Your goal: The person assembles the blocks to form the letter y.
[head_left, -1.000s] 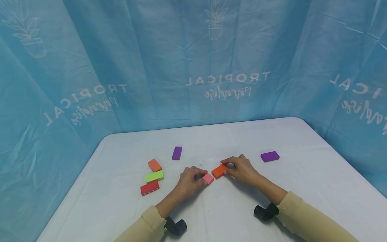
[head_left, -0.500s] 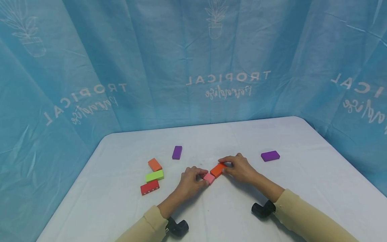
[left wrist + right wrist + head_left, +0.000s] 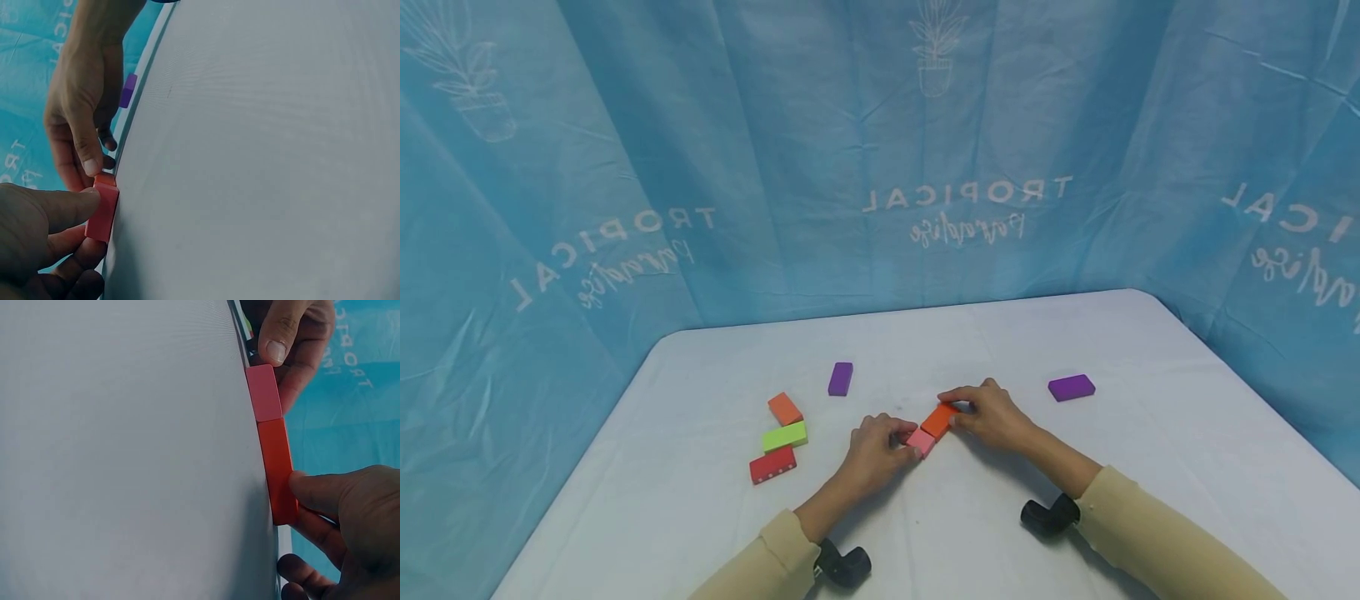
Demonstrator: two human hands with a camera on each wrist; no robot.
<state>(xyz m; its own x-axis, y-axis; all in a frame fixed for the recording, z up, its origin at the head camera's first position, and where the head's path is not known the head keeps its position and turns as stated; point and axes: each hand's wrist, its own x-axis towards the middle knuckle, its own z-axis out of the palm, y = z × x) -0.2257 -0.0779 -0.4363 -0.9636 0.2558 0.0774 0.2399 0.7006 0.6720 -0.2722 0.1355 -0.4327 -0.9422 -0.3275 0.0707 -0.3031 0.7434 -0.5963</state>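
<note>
My left hand [image 3: 874,454] pinches a pink block [image 3: 921,442] between thumb and fingers on the white table. My right hand [image 3: 992,415] grips an orange-red block [image 3: 939,422] the same way, just beyond and to the right of the pink one. End to end, the two blocks meet, forming one straight row. The right wrist view shows the seam between the pink block [image 3: 264,393] and the orange-red block [image 3: 277,472]. In the left wrist view the pink block [image 3: 102,214] largely covers the orange-red one.
Left of the hands lie an orange block [image 3: 786,409], a lime-green block [image 3: 785,436] and a red block with white dots [image 3: 772,465]. One purple block [image 3: 840,379] lies behind them, another purple block [image 3: 1072,387] at right. A blue curtain [image 3: 880,150] surrounds the table [image 3: 1000,533].
The right hand has slid the orange-red block left to the pink block, closing the gap between them. The left hand, with the pink block, has shifted slightly right.
</note>
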